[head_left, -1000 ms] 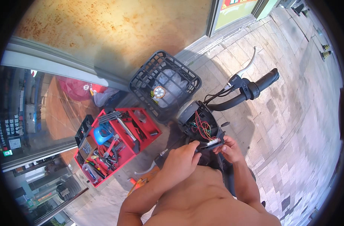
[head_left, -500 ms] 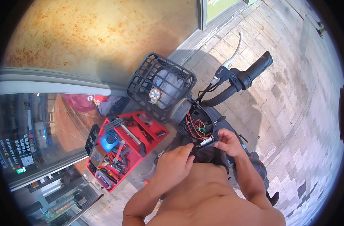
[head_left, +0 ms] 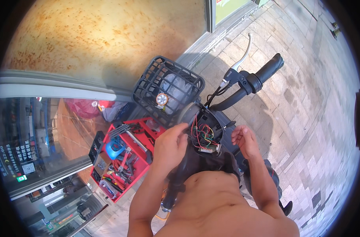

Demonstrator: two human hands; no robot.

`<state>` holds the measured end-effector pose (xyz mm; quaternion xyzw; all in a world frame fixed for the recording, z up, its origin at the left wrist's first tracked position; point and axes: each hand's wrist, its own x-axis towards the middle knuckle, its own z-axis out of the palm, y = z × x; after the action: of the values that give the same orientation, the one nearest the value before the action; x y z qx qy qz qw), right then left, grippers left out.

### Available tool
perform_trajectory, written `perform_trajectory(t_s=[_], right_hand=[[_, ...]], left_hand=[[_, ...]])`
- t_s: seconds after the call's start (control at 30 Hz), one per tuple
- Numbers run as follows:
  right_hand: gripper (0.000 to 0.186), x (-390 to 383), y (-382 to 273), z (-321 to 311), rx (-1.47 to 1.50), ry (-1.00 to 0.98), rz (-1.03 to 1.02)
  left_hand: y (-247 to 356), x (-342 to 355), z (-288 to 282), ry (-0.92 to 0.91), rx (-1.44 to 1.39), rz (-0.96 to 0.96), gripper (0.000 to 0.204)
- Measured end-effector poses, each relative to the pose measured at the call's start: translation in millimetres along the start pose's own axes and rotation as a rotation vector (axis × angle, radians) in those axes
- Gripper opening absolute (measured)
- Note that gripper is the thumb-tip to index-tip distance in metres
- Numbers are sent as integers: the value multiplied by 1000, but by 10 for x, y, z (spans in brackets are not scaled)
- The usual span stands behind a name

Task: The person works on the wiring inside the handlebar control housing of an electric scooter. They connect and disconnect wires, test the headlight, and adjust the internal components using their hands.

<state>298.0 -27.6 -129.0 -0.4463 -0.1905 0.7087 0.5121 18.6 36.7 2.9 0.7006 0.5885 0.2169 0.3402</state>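
Observation:
An opened black housing (head_left: 216,121) sits at the middle of the bike's handlebar (head_left: 230,101). Red, yellow and green wires (head_left: 205,133) lie loose inside it. At its near edge rests a small dark panel with white connectors (head_left: 206,150), touched by neither hand. My left hand (head_left: 170,146) is raised just left of the housing, fingers stretched toward its rim, with nothing visible in it. To the right of the housing hovers my right hand (head_left: 246,141), empty, its fingers loosely bent and apart.
A black basket (head_left: 148,85) holding a plastic bag and a round light is ahead of the housing. The red toolbox (head_left: 138,173), full of tools, stands at left. A silver brake lever (head_left: 245,53) juts out at right. Glass panels (head_left: 109,35) line the left.
Both hands have let go of the panel with connectors and moved apart to either side. The panel now rests against the housing's near edge, with the wires more exposed.

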Motion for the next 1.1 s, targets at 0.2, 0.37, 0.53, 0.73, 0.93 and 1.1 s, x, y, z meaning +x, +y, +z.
perform_trajectory(t_s=[0.2, 0.37, 0.53, 0.73, 0.93, 1.1], right_hand=[[51, 618, -908, 258, 119, 323, -328], [56, 1006, -1487, 692, 67, 458, -315], [45, 1230, -1463, 504, 6, 319, -365], [46, 1303, -1368, 294, 111, -47, -455], [50, 1392, -1321, 166, 161, -234, -451], [52, 1465, -1305, 95, 255, -397, -439]], left_hand=[[-64, -28, -6, 8, 53, 37, 28], [-117, -9, 1, -19, 99, 55, 28], [-140, 37, -19, -63, 113, 60, 30], [-170, 83, -2, -77, 85, 63, 31], [-178, 64, 4, -82, 31, 75, 32], [-203, -25, -41, -44, -6, 52, 33]])
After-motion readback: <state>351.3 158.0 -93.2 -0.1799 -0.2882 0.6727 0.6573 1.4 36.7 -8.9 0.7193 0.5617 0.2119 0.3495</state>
